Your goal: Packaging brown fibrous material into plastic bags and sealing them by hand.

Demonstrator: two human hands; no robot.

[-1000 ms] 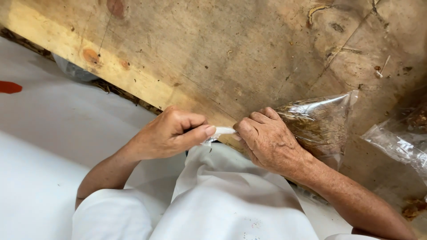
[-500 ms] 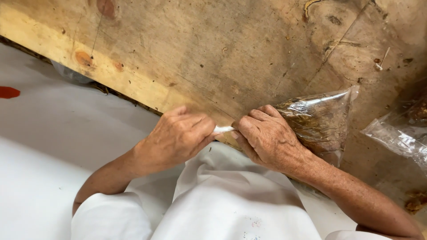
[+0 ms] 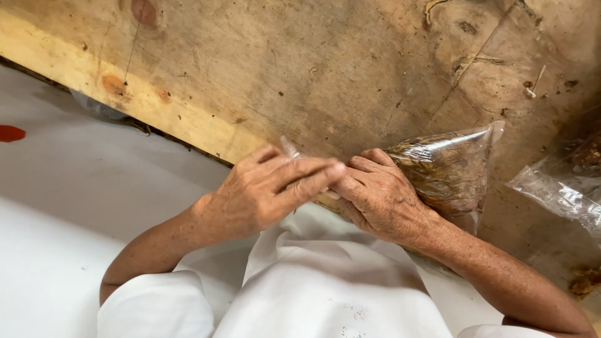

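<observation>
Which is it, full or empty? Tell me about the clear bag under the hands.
Filled, not empty: the clear plastic bag bulges with brown shredded material. Its neck is gathered between the left hand and right hand, on the wooden table.

The left hand (image 3: 263,194) and right hand (image 3: 379,197) are meeting at the edge of a worn wooden worktop (image 3: 325,69), fingers (image 3: 313,175) touching. The right hand is lying against a clear bag of brown shreds (image 3: 447,169), and a second clear bag (image 3: 563,184) is lying near it.

Clear plastic bag (image 3: 447,169) with brown shreds, stained brown wooden table (image 3: 313,69) with pale yellow edge, white cloth (image 3: 62,188)
</observation>
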